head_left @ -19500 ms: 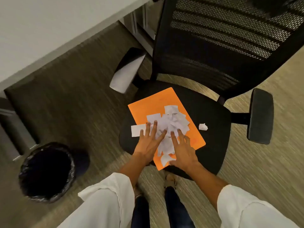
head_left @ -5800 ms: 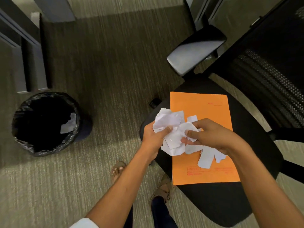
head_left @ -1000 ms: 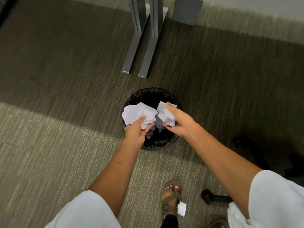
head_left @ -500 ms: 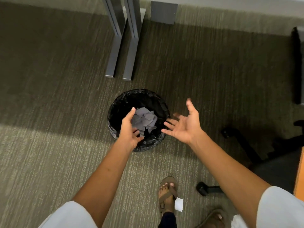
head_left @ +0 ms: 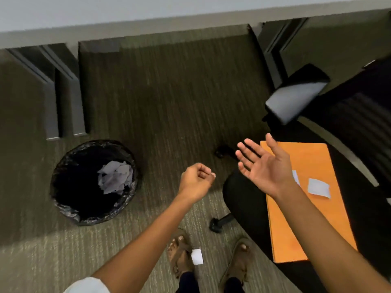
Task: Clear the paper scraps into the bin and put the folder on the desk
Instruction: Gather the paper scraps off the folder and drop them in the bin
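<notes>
The black-lined bin (head_left: 63, 199) stands on the carpet at the left with a heap of white paper scraps (head_left: 115, 179) inside it. The orange folder (head_left: 313, 208) lies on the black chair seat (head_left: 243, 199) at the right, with two white scraps (head_left: 318, 187) on it. Another scrap (head_left: 196, 256) lies on the floor by my left foot. My left hand (head_left: 195, 182) hovers between bin and chair, fingers curled, holding nothing. My right hand (head_left: 262, 166) is spread palm up over the folder's near-left corner, empty.
The grey desk edge (head_left: 190, 20) runs across the top, with its metal legs (head_left: 63, 115) behind the bin. The chair's armrest (head_left: 296, 98) and mesh back (head_left: 359, 115) fill the upper right. Chair casters (head_left: 215, 226) stand by my sandalled feet.
Both hands have left the bin and swung right toward the chair. The view has turned right, so the folder and seat now show. My left hand's fingers have curled in.
</notes>
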Demonstrator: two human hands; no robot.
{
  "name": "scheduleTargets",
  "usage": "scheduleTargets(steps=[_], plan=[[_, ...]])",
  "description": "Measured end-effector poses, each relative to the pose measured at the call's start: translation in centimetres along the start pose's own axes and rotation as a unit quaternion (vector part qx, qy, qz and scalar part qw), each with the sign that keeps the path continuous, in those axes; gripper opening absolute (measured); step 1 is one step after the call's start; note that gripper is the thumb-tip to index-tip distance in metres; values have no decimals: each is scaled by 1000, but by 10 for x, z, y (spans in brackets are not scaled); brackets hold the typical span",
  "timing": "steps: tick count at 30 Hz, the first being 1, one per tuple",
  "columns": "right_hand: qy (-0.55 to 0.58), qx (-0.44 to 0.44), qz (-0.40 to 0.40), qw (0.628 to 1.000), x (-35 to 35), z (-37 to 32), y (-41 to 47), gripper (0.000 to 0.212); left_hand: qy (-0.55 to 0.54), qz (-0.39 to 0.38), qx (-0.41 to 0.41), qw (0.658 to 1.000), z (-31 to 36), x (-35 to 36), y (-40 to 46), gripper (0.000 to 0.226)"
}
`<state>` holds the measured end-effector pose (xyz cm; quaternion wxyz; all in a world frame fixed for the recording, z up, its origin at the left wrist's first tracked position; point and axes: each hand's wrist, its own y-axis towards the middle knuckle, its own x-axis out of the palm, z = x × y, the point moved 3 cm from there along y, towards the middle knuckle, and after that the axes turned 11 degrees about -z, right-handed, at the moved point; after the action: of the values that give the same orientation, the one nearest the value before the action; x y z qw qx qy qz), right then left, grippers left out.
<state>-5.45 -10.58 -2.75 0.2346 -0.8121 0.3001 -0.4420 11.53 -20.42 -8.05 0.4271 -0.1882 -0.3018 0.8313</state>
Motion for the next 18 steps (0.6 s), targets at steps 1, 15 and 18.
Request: scheduleTargets(steps=[1,15,18], plan=[[3,-31,16,999,-18,-16,-11,62,30,-11,21,999,10,19,1,8],[-587,-47,327,739,-225,-67,-102,61,490,-114,206,840,63,207,17,59],[-691,-5,245,680,-234,-61,-92,72,527,-147,204,812,70,223,34,64]])
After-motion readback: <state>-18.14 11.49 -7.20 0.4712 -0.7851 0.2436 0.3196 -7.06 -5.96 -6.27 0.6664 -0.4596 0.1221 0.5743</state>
